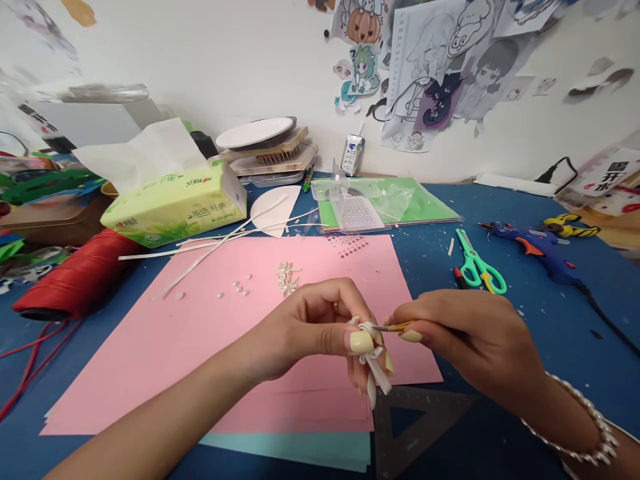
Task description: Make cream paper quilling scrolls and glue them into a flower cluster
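My left hand (320, 327) is closed, pinching a small looped white strip (373, 363) between thumb and fingers, its ends hanging below. My right hand (460, 333) grips a thin yellow tool with a pointed metal tip (397, 327); whether it is tweezers I cannot tell. The tip touches the top of the white loops at the left thumb. Under both hands lie pink sheets (200, 360). Beyond the left hand sit finished-looking curled white ornaments (286, 279) and several small pearl beads (239, 289). Long white strips (215, 243) cross the sheet's far left corner.
A dark triangle ruler (425, 427) lies at the front. Green scissors (477, 267) and a blue glue gun (535, 247) rest at the right. At the left are a red thread spool (77, 277) and a tissue pack (177, 200). A green folder (430, 200) lies at the back.
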Action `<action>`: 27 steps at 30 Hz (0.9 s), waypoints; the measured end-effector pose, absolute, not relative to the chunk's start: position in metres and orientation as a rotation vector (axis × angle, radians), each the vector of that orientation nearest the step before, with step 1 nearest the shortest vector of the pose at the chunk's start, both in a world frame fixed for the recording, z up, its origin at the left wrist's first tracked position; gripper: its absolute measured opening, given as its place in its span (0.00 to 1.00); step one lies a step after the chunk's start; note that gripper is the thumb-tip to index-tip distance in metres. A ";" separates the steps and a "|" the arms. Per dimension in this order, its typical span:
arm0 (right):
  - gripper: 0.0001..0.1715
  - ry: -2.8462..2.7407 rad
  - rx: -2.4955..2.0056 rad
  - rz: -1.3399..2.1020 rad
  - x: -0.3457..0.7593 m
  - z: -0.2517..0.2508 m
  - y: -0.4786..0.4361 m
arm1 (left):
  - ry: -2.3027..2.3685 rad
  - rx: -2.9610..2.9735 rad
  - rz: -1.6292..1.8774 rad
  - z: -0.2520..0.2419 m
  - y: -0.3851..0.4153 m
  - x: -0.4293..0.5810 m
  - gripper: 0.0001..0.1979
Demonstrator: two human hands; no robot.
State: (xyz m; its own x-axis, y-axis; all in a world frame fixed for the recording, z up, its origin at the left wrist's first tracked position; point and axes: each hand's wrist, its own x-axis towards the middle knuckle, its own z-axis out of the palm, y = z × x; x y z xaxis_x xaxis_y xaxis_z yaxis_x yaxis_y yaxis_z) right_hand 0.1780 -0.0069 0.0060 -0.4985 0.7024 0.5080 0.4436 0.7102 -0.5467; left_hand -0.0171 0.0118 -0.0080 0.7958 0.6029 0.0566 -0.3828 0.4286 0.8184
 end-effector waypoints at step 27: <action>0.11 -2.227 -0.822 0.076 0.181 0.007 -0.004 | 0.334 0.950 0.592 -0.005 0.012 -0.016 0.02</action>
